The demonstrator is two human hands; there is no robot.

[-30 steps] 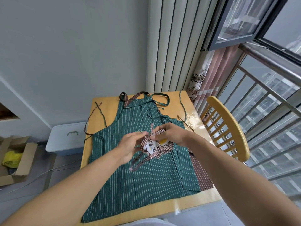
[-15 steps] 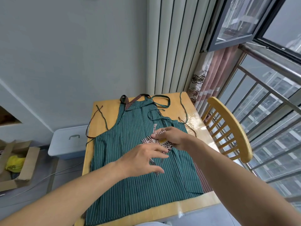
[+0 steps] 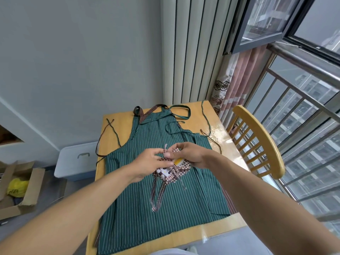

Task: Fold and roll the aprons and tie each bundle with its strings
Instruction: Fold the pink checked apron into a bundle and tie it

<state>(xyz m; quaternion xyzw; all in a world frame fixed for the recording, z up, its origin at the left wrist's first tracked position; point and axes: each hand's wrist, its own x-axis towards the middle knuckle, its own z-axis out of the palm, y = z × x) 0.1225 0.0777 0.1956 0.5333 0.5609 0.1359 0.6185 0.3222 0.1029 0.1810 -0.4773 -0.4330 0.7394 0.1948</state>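
A green striped apron (image 3: pixel 139 208) lies flat across the wooden table (image 3: pixel 121 124), its dark strings trailing to the far left and right. On top of it sits a small rolled bundle of red checked apron (image 3: pixel 172 173) with a cartoon face patch. My left hand (image 3: pixel 150 162) and my right hand (image 3: pixel 189 155) meet just above the bundle, each pinching a thin checked string (image 3: pixel 165 149). A looped checked strap (image 3: pixel 158 196) hangs from the bundle toward me. A brown striped apron (image 3: pixel 228 199) peeks out under the green one at the right.
A yellow wooden chair (image 3: pixel 261 142) stands close to the table's right side, before the balcony railing (image 3: pixel 303 100). A pale blue storage bin (image 3: pixel 77 161) sits on the floor left of the table, and an open cardboard box (image 3: pixel 20 188) lies further left.
My left hand, spread over the bundle half a second ago, has come up to meet the right hand and taken a string end. The bundle's face patch is uncovered again.
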